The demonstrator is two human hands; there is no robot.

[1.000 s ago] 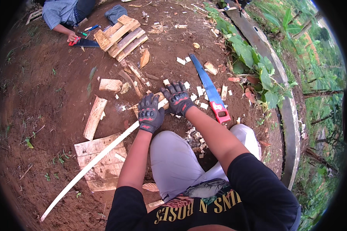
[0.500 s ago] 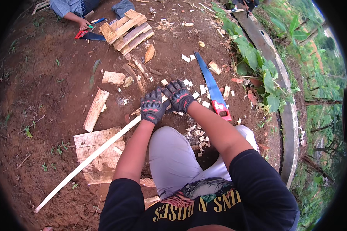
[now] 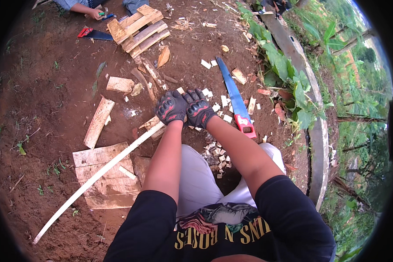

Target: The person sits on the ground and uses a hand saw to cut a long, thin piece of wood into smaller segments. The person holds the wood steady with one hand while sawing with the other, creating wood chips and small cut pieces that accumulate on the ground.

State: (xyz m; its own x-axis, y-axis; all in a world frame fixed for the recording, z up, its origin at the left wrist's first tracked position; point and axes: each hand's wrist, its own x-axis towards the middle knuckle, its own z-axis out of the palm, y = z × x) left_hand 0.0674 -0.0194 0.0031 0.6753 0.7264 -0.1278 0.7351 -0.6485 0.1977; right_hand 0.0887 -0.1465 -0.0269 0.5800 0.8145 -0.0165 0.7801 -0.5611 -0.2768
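Observation:
My left hand (image 3: 170, 107), in a black glove with red marks, is closed over the upper end of a long pale wooden strip (image 3: 105, 170). My right hand (image 3: 199, 110), gloved alike, presses against it with its fingers bent over the strip's hidden end. The strip slants down to the lower left, its far end on the soil. A piece of wood (image 3: 150, 122) lies under it beside my left hand. Small cut wooden blocks (image 3: 222, 159) lie in a heap near my knees, with others scattered beyond my right hand.
A hand saw (image 3: 233, 89) with a red handle lies right of my hands. Boards (image 3: 100, 156) lie at the left, near a split log (image 3: 98, 122). Beyond are stacked planks (image 3: 146, 37), another saw (image 3: 96, 34) and another person's hand (image 3: 94, 12). A concrete edge (image 3: 317, 144) runs along the right.
My left hand has turned and curled in closer against my right hand, its fingers less stretched out. The view has shifted slightly, and the other person's hand has moved a little off the saw.

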